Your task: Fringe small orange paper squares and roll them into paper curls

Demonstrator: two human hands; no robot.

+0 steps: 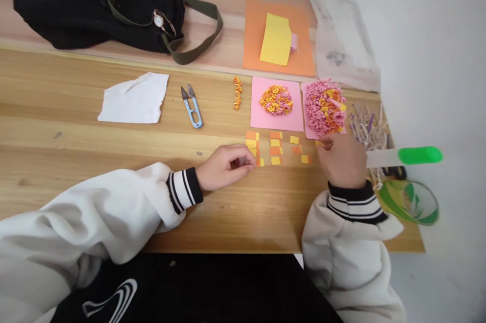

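Note:
My left hand [228,165] rests on the wooden table with curled fingers, thumb and forefinger meeting beside the lowest left paper piece. Whether it holds anything is hidden. My right hand [343,158] is closed in a pinch below the pink flower stamens [324,103], with a small yellow paper piece [318,144] at its fingertips. Between my hands lie several small orange-and-yellow paper pieces [276,143] in loose columns. Beyond them a pile of orange, yellow and pink stamens [276,99] sits on a pink sheet [260,119]. An orange stamen strip [237,93] lies further left.
Blue thread snips [193,109] and torn white paper [134,99] lie left. A black bag [94,6] and orange sheet [252,34] are behind. Pale strings [366,123], a green-ended translucent stick [420,155] and a green-patterned glass [427,211] stand right, near the wall.

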